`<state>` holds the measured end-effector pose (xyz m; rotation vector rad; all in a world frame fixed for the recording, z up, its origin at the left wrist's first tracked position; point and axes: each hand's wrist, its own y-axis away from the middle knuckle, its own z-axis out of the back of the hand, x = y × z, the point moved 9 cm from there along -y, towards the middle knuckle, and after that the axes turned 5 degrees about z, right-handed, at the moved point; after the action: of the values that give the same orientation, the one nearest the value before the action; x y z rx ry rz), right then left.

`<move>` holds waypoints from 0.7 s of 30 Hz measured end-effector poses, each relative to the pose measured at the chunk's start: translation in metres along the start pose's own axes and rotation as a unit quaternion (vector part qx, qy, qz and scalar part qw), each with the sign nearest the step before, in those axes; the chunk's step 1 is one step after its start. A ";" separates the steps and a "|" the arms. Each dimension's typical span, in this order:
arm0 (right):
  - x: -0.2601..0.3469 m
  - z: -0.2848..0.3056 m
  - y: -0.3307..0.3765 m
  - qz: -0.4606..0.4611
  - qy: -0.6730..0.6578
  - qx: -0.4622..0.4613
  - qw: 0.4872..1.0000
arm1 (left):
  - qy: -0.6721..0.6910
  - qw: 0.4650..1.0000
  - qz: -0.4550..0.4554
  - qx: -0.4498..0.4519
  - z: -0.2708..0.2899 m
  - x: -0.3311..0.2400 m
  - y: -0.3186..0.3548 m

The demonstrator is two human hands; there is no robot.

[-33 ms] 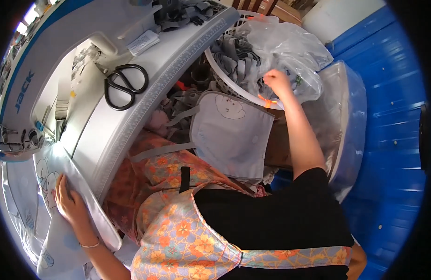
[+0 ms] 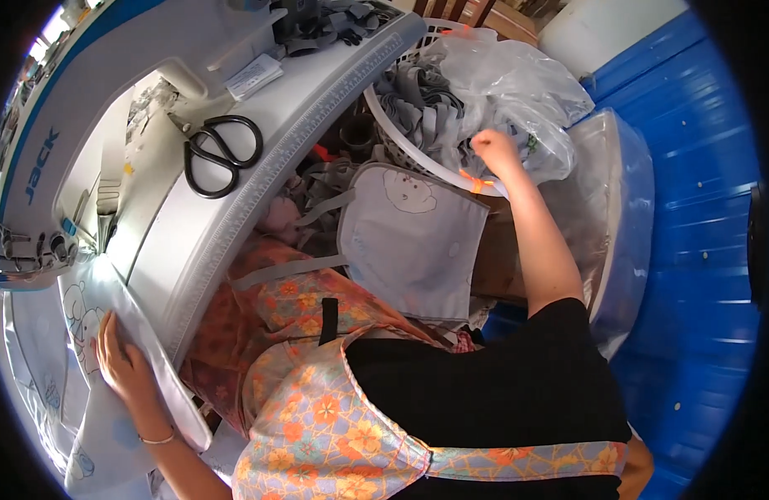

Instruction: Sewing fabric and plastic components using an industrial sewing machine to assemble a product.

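Head view: gap between ruled edge of worktop [image 2: 172,229] and white basket [image 2: 433,167], left hand [image 2: 126,362] flat, barely spread, on printed cloth [image 2: 138,321] at worktop's near end, right hand [image 2: 495,152] curled above basket, grip not determinable.

The sewing machine [image 2: 34,158] has a smooth, faintly glossy casing and a shiny metal presser foot [image 2: 107,229]. The desk [image 2: 192,217] looks hard and smooth, the scissors [image 2: 222,152] slick-handled, plastic by their look. The white cloth [image 2: 172,379] at the machine is smooth with a soft sheen; the grey strips [image 2: 430,104] are matt fabric. The basket [image 2: 409,154] is smooth plastic, the bag [image 2: 518,75] thin, crinkled, glossy clear plastic. The apron [image 2: 343,412] is matt printed cloth, the blue wall [image 2: 693,208] glossy and ridged.
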<state>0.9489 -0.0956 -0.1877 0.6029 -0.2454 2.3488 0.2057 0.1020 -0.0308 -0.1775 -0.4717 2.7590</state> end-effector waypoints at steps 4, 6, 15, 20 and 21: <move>0.025 -0.009 0.001 0.099 0.116 -0.041 0.987 | 0.004 0.998 -0.059 -0.013 0.022 -0.019 -0.001; 0.027 -0.001 0.002 0.104 0.146 -0.058 0.982 | 0.027 0.992 -0.073 0.097 0.005 -0.014 -0.005; 0.279 0.039 0.063 0.204 -0.312 0.102 0.922 | 0.564 0.790 0.228 0.074 0.008 0.030 -0.017; 0.492 -0.036 0.161 0.442 -0.399 0.278 0.754 | 0.663 0.741 0.075 0.084 0.034 -0.044 -0.025; 0.520 -0.052 0.176 0.420 -0.422 0.308 0.742 | 0.666 0.733 0.076 0.115 0.033 -0.059 -0.027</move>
<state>0.4727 0.0922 0.0172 2.3113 -0.1284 2.7795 0.2628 0.0956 0.0129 -1.9499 0.3032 1.9946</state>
